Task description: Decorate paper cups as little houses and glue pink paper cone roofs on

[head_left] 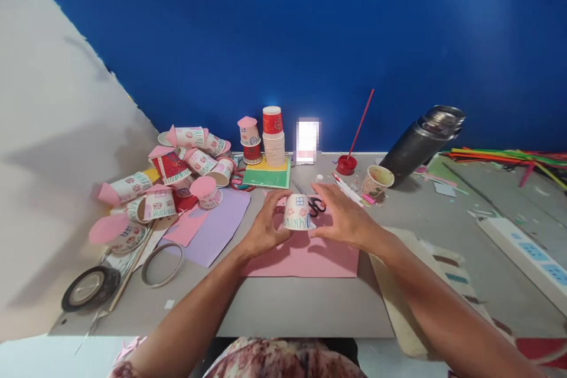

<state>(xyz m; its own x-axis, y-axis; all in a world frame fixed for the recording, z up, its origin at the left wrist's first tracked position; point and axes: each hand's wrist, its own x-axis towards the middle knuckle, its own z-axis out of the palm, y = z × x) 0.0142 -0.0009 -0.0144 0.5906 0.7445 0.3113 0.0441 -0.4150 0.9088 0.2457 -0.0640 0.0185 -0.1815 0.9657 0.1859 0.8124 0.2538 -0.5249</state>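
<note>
A white paper cup (296, 212) stands upside down between my hands, over a pink sheet (301, 260). Its side is drawn with a blue window, red flowers and blue-green strokes. My left hand (270, 221) curves round the cup's left side, fingers near the top and thumb near the lower rim. On the other side, my right hand (345, 215) has its thumb and fingers spread apart, the thumb tip close to the cup's lower rim. Black-handled scissors (317, 207) lie behind the cup, partly hidden by it and my right hand.
Decorated paper cups (166, 204) with pink tops pile up at left, near a purple sheet (230, 212) and tape roll (88, 289). Stacked cups (274, 147) stand behind. At right are a dark flask (411, 144), patterned cup (376, 184), beige cloth (398, 283) and power strip (527, 254).
</note>
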